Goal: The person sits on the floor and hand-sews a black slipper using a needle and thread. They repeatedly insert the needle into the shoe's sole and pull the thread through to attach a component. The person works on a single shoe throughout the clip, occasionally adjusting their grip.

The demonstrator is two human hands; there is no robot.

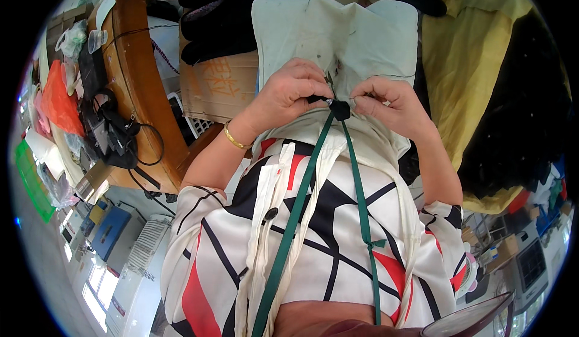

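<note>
Holding a small black piece [341,110] over the near half of a pale cloth [374,32] draped across the knees, roughly midway between its left and right edges. Pinching that piece between the thumb and forefinger of the left hand [289,92], curling the other fingers close together behind the grip. Holding the right hand [392,103] just beside the piece, bending thumb and forefinger nearly together and curling the remaining fingers toward the palm; being unable to tell from this view about anything pinched there. Showing a slim dark point [330,81] just beyond the left fingertips, too small for naming. Wearing a green ribbon [296,219] in two strands down the chest, meeting at the small black piece, with a little bow [375,243] in the right strand. Wearing also a patterned top [392,270] and a gold bracelet [230,138] on the left wrist. Having a dark thread [395,76] near the cloth's right edge, and a yellow fabric [464,65] outside that edge. Sitting near a cardboard box [208,98] at the cloth's left edge, and near a wooden table [160,150] bearing a black bag [114,129] toward its near edge.
</note>
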